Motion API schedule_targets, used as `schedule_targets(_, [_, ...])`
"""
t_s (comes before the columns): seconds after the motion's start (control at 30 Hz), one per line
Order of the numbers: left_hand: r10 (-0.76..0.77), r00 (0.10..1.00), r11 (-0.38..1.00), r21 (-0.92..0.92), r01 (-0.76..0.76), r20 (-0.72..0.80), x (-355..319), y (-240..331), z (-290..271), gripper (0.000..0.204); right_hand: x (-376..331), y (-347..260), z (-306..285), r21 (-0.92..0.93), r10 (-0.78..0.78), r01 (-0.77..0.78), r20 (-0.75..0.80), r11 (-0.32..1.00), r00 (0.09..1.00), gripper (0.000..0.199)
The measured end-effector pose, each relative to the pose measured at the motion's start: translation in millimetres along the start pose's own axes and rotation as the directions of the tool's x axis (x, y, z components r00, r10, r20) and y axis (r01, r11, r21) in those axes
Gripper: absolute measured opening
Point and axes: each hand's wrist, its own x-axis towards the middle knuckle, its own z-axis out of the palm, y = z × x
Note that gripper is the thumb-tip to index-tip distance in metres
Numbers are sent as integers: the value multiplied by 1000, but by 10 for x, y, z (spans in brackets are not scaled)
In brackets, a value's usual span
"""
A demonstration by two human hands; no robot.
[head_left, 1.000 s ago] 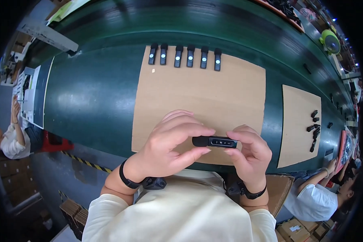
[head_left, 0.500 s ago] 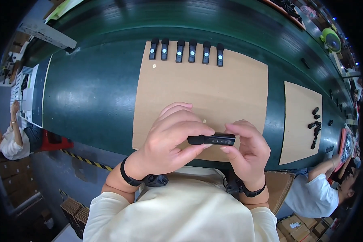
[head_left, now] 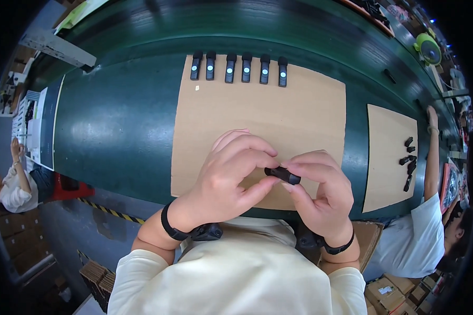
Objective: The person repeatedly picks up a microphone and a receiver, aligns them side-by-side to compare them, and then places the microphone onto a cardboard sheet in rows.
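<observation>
Black and small, the clip-like device (head_left: 283,174) is pinched between both hands above the near edge of the cardboard sheet (head_left: 299,113): left hand (head_left: 228,178) curled round its left end, right hand (head_left: 320,191) gripping the right. Since earlier it has tilted, its right end lower.

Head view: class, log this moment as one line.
left hand + right hand: pinch small black device | over cardboard sheet | six devices rowed

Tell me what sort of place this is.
Probably a factory assembly line. A long green conveyor belt carries cardboard sheets, one with a neat row of six small black parts laid out. Both hands, left and right, hold one such black part, and other workers sit alongside.
</observation>
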Motion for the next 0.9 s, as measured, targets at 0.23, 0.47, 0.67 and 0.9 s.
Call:
schedule_targets(0.23, [-133,985,954,282,98,108,-18,-10,6,34,289,136,-324,-253,100,-60,150,966,984,24])
schedule_targets(0.47, [-170,963,870,492,47,209,-77,-74,44,33,686,838,-463,-482,80,-2,141,876,987,22])
schedule_targets(0.67, [-233,939,839,541,62,254,-96,-86,36,34,617,1045,-354,-606,-8,199,302,770,953,20])
schedule_targets(0.9, [-229,933,833,552,40,278,-58,-96,39,34,709,1218,-355,-623,49,168,314,764,948,22])
